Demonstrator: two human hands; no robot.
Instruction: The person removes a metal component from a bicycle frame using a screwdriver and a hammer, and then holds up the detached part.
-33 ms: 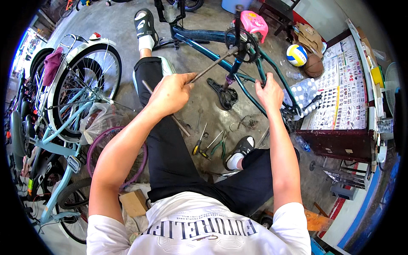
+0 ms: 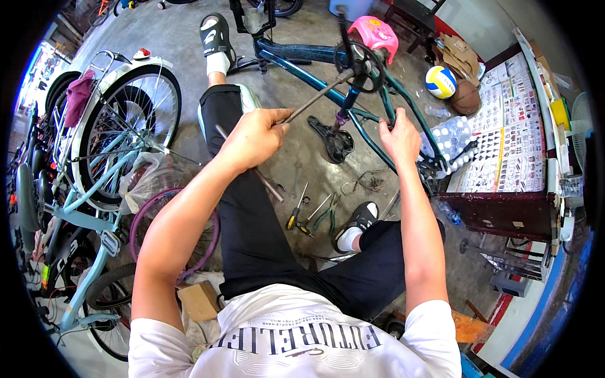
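A dark teal bicycle frame (image 2: 301,76) lies tipped over ahead of me, its black saddle (image 2: 332,140) down by the floor. My left hand (image 2: 253,140) is closed around a T-shaped metal wrench (image 2: 317,96). The long shaft runs to the hub of the crankset (image 2: 367,66); the crossbar sticks out on both sides of my fist. How the wrench tip meets the crank cannot be made out. My right hand (image 2: 401,137) grips a thin rear tube of the frame, fingers wrapped round it.
Screwdrivers (image 2: 297,208) and green-handled pliers (image 2: 325,222) lie on the floor between my legs. A light-blue bicycle (image 2: 94,189) and a purple rim (image 2: 135,230) stand at left. A pink stool (image 2: 376,33), a volleyball (image 2: 440,82) and a display case (image 2: 498,211) are at right.
The crank arm's upper end has swung slightly left. The wrench's crossbar has turned a little in my left hand; my right hand stays on the frame.
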